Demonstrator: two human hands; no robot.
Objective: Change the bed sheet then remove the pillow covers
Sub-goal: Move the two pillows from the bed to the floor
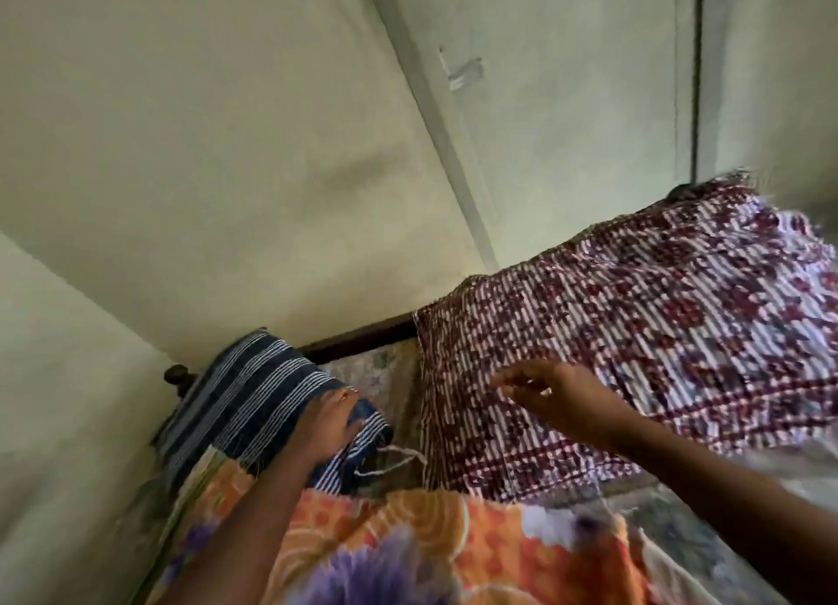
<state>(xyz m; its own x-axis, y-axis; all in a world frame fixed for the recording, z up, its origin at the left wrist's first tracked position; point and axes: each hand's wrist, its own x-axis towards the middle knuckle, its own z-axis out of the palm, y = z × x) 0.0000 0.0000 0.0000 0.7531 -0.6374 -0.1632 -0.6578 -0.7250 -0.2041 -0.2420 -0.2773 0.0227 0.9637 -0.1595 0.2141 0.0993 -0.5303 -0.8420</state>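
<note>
Head view: blue striped pillow (254,391) lies at the bed's head, left corner, by the dark headboard (362,337). Maroon patterned pillow (635,332) is to its right, tilted up & blurred. Left hand (333,427) grips the blue pillow's near end, fingers curled over the cover edge. Right hand (557,396) is over the maroon pillow, fingers spread, holding nothing; contact unclear. Orange floral sheet (408,536) is nearest. Covers prob. soft, light, limp: pinch at the open end, by the white string (394,459).
</note>
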